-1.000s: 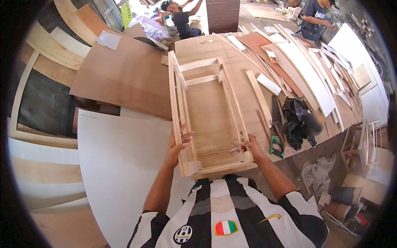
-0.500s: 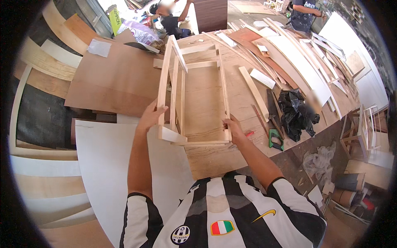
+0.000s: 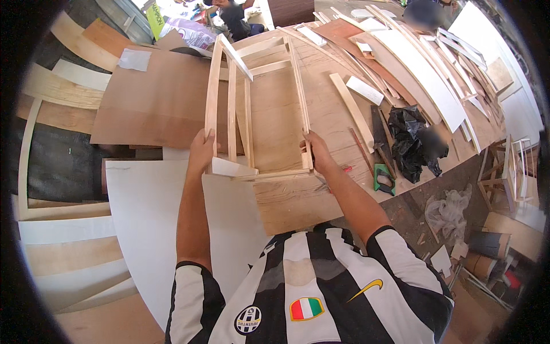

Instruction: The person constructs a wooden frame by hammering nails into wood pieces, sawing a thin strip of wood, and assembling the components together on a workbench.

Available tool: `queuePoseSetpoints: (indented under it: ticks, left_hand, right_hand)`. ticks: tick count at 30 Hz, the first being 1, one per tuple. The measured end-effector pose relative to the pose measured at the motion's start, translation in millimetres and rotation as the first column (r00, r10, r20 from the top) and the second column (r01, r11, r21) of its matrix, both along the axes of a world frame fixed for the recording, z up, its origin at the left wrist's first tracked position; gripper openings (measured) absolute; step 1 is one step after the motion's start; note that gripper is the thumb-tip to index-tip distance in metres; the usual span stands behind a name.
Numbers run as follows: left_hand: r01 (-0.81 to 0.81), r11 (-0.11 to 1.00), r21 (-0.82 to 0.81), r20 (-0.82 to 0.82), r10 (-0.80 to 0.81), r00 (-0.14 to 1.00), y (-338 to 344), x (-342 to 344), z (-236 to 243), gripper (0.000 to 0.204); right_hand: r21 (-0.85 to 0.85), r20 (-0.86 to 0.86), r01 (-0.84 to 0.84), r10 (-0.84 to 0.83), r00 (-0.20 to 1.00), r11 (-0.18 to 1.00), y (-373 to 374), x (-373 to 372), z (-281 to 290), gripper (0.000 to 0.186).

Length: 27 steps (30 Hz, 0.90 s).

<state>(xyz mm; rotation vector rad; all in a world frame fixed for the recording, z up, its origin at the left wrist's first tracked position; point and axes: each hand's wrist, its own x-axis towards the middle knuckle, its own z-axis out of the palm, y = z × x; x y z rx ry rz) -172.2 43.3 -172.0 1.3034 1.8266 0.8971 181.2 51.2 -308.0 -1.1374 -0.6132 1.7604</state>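
A box-shaped frame of pale wooden strips (image 3: 232, 109) rests over the workbench, its long sides running away from me. Its left side stands higher than its right. My left hand (image 3: 201, 151) is closed round the near end of the left upper strip, fingers partly hidden behind it. On the near right corner, my right hand (image 3: 316, 151) grips the right side strip, thumb inward. A white-faced crosspiece (image 3: 234, 167) joins the strips at the near left. Just right of my right hand lies a small red thing (image 3: 347, 169), too little of it showing to name.
The plywood workbench (image 3: 292, 209) carries a green-handled handsaw (image 3: 384, 179), a black plastic bag (image 3: 405, 140), a loose wood strip (image 3: 350, 112) and a pile of boards (image 3: 409, 74). Large panels (image 3: 154, 103) lean at the left. Two people (image 3: 235, 20) are beyond the bench.
Both hands have shifted the wooden frame slightly left, and it sits a little higher in view. My left hand's fingers now wrap more around the strip. The view has tilted slightly.
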Motion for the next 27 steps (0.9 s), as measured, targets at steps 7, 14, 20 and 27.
queuePoseSetpoints:
  ticks: [7, 14, 20, 27]
  left_hand:
    - [-0.044, 0.999, -0.008, 0.007, 0.044, 0.999, 12, 23, 11, 0.035]
    - [-0.067, 0.994, -0.082, 0.265, 0.087, 0.96, -7, 11, -8, 0.039]
    - [-0.082, 0.996, -0.035, 0.406, 0.089, 0.909, -5, 12, -11, 0.042]
    - [0.013, 1.0, -0.01, 0.351, -0.008, 0.936, 8, 25, 24, 0.045]
  right_hand:
    - [0.039, 0.012, -0.054, 0.054, 0.998, 0.998, 16, 32, 14, 0.041]
    - [0.188, 0.047, -0.125, 0.118, 0.992, 0.974, 9, 38, 33, 0.03]
    - [0.165, 0.097, -0.176, 0.162, 0.982, 0.97, 16, 52, 40, 0.036]
    - [0.055, 0.037, -0.071, 0.07, 0.997, 0.996, 31, 60, 36, 0.037]
